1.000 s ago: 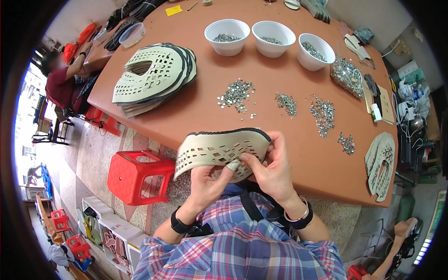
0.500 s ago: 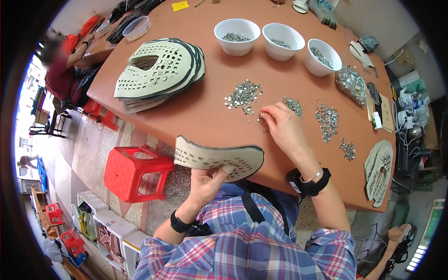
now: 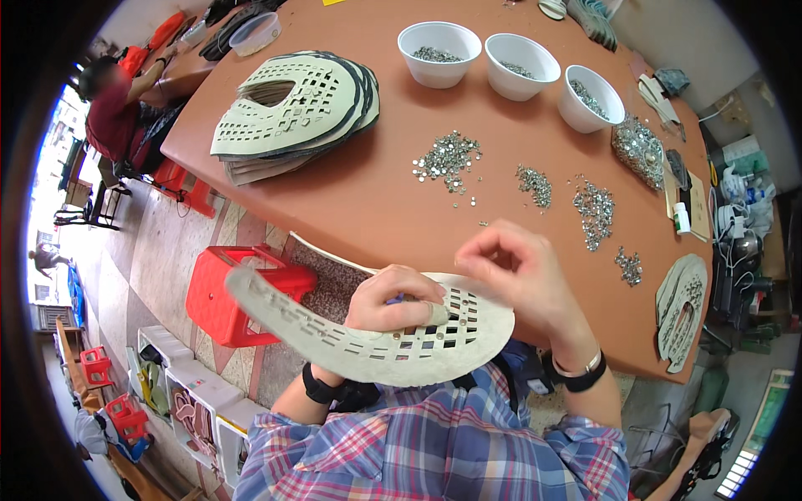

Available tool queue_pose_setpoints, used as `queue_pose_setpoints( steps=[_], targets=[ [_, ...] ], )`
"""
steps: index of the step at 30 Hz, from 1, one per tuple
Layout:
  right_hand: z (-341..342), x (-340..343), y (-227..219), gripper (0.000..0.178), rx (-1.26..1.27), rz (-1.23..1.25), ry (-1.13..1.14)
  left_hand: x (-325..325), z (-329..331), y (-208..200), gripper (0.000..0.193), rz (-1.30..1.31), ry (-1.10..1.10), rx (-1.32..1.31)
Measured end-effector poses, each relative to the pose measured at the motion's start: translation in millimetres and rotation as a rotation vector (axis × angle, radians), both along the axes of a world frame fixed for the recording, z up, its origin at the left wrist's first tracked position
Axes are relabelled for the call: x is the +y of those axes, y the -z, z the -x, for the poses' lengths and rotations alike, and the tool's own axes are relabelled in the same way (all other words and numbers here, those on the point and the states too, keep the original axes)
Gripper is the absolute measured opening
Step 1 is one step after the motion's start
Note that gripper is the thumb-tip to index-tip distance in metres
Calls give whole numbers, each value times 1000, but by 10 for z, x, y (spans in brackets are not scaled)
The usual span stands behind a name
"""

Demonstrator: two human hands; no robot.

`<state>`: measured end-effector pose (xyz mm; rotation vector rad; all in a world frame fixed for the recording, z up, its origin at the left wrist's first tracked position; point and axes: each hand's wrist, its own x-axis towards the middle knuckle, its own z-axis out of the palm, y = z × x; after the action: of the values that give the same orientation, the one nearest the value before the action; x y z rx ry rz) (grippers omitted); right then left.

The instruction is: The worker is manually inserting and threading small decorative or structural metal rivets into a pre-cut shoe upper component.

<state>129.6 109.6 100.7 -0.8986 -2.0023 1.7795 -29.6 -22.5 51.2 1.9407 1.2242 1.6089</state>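
My left hand (image 3: 391,301) is closed around a cream, U-shaped shoe upper (image 3: 355,354) with rows of punched slots. A few small shiny studs show among the slots beside its fingers. At the right end of the upper, my right hand (image 3: 530,280) is curled, thumb and forefinger bent together; anything between the fingertips is too small to make out. On the brown table (image 3: 351,209) ahead lie a pile of silver studs (image 3: 448,160), a smaller pile (image 3: 535,185) and a third heap (image 3: 594,213).
A stack of similar uppers (image 3: 292,104) is at the far left. Three white bowls (image 3: 439,57) of studs and a clear bag (image 3: 638,152) line the back right. More uppers (image 3: 681,313) lie at the right edge. A red stool (image 3: 221,296) stands left; a person (image 3: 117,108) sits beyond.
My right hand has left the stud piles and come back to the upper. The upper has been turned over and spread wider, with my left hand now on its top side.
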Motion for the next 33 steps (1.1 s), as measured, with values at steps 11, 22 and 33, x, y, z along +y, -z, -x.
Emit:
queue_pose_setpoints(
  steps=[11,22,33],
  targets=[
    [-283,-258,39,7,167,68,-62,14,-115,11,37,3,89,-15],
    [-293,-314,28,12,201,-122,-82,-53,-138,-30,36,124,-48,-70],
    [-202,-273,69,31,175,-399,-171,-38,-73,203,21,150,-219,-142]
  ],
)
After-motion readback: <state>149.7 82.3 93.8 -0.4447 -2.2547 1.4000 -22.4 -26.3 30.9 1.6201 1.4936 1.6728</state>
